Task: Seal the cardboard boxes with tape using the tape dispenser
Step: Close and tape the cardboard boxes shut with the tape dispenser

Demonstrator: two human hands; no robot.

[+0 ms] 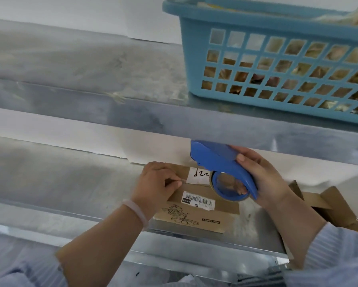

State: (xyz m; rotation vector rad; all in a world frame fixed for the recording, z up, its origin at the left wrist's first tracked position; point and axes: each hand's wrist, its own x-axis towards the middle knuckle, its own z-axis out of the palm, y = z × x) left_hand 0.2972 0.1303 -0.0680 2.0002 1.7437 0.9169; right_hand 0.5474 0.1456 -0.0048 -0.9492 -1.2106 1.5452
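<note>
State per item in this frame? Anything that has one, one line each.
cardboard box: flaps shut, flat on the metal shelf
tape dispenser: gripped by the right hand, raised over the box
tape roll: loaded in the dispenser
tape end: pinched by the left hand at the box top
second cardboard box: at right, flaps open
blue basket: on the upper shelf, filled

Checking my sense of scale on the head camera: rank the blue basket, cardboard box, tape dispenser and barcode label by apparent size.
1. blue basket, cut off by the frame and likely nearer the camera, so its true size is unsure
2. cardboard box
3. tape dispenser
4. barcode label
</note>
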